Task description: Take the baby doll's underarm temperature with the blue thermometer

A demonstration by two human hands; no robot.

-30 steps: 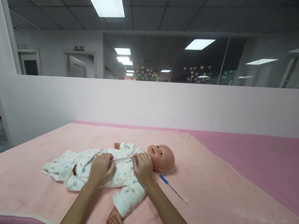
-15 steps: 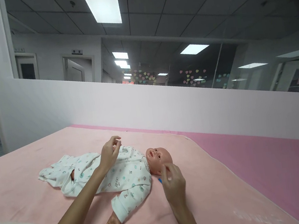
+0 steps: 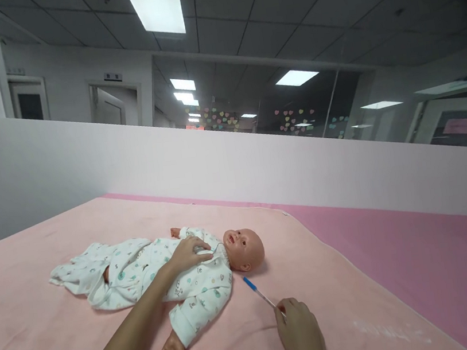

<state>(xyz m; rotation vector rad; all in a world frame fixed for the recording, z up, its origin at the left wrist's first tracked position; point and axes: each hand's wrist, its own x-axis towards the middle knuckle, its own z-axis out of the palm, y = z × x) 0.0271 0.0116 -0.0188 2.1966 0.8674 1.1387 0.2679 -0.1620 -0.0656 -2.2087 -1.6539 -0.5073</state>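
Note:
A baby doll (image 3: 244, 247) in a white patterned sleepsuit (image 3: 155, 270) lies on its back on a light pink blanket (image 3: 43, 306), head to the right. My left hand (image 3: 190, 253) rests on the doll's chest near the collar, fingers curled on the fabric. A thin thermometer with a blue tip (image 3: 259, 293) lies on the blanket just right of the doll's shoulder. My right hand (image 3: 300, 333) is at the thermometer's near end, fingers closed in a pinch on it.
The blanket covers a darker pink padded table (image 3: 448, 278). A low white partition wall (image 3: 302, 171) runs along the far side. Beyond it are glass walls with heart stickers and ceiling lights.
My right hand left the doll's collar, passed its head and came down to the thermometer's near end. My left hand lifted off the doll's belly and settled on the chest near the collar.

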